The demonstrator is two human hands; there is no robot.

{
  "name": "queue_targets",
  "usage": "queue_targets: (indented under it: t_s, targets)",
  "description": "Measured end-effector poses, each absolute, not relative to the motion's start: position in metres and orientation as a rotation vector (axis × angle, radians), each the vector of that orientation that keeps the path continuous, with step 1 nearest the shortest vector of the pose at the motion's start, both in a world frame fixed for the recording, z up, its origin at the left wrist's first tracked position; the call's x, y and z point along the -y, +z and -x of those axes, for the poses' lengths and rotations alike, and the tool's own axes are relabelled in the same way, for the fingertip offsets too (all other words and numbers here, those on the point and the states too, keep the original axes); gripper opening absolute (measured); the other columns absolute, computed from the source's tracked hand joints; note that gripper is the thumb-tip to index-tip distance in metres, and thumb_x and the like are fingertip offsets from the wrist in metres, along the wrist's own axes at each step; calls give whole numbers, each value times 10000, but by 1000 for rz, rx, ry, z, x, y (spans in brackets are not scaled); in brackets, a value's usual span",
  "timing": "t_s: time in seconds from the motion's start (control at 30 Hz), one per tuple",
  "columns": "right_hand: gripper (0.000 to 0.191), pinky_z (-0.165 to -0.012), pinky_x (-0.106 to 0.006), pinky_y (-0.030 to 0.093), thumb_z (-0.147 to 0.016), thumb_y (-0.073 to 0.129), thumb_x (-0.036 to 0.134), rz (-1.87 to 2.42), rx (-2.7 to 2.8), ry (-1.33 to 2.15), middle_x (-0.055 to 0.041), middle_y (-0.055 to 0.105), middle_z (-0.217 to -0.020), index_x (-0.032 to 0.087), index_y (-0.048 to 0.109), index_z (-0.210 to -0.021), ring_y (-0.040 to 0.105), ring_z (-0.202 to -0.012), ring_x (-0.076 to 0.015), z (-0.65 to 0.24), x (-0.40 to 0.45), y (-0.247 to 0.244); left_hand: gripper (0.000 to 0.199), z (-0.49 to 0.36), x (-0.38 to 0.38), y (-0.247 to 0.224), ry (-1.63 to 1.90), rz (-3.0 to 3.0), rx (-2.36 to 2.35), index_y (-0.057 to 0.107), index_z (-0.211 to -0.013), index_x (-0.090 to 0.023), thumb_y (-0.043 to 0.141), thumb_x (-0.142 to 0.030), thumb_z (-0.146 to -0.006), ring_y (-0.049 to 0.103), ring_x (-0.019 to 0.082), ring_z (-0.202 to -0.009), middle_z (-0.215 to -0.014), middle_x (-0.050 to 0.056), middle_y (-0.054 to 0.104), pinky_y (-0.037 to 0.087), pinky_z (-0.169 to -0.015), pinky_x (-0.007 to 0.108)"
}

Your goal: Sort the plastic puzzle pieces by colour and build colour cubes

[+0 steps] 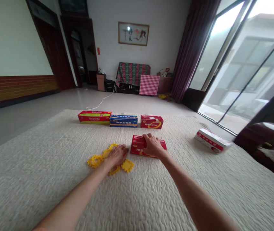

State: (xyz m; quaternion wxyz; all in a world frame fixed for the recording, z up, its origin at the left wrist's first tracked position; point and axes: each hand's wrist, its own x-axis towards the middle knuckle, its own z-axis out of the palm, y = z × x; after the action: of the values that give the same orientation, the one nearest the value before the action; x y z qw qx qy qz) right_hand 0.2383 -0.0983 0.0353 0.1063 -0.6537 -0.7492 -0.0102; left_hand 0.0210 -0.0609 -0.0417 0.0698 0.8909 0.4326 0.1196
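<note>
Several yellow toothed pieces (95,161) lie on the cream quilted cover (137,199), left of centre. My left hand (118,155) rests on top of them and hides some; whether its fingers grip a piece cannot be made out. Just to the right is a red box (136,146) with pale lettering. Over its top and front my right hand (152,145) is wrapped, thumb and fingers on the box. The two hands are a short way apart.
Behind stand a red and green box (95,117), a blue box (123,121) and another red box (151,122) in a row. A white and red box (212,140) lies at the right. Beyond the quilt's far edge, a white cord (100,102) crosses the floor.
</note>
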Motion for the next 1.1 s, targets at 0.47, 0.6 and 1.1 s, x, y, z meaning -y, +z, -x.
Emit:
queue_targets:
  t_s: [0.47, 0.6, 1.1]
  targets:
    - [319, -907, -358, 433, -764, 435, 48, 1344, 1618, -233, -77, 603, -1029, 204, 598, -990, 545, -1009, -207, -197, 148, -29, 375, -29, 122, -53, 699, -2666, -1361, 620, -1066, -177, 550, -461, -832, 545, 273, -1060, -1106, 109, 614, 428, -929, 412]
    - [261, -772, -276, 466, -791, 431, 54, 1373, 1762, -6, -50, 613, -907, 208, 613, -895, 585, -863, -173, -182, 162, -61, 220, -16, 119, -61, 731, -2690, -1369, 631, -986, -184, 532, -329, -854, 550, 248, -1055, -1079, 99, 615, 433, -928, 385]
    - [208, -750, -254, 427, -792, 459, 73, 1462, 1885, 127, -56, 621, -906, 192, 617, -852, 578, -833, -168, -182, 162, -63, 147, 112, 42, -64, 787, -2817, -1611, 604, -864, -171, 466, -221, -857, 587, 216, -908, -901, 81, 632, 457, -863, 335]
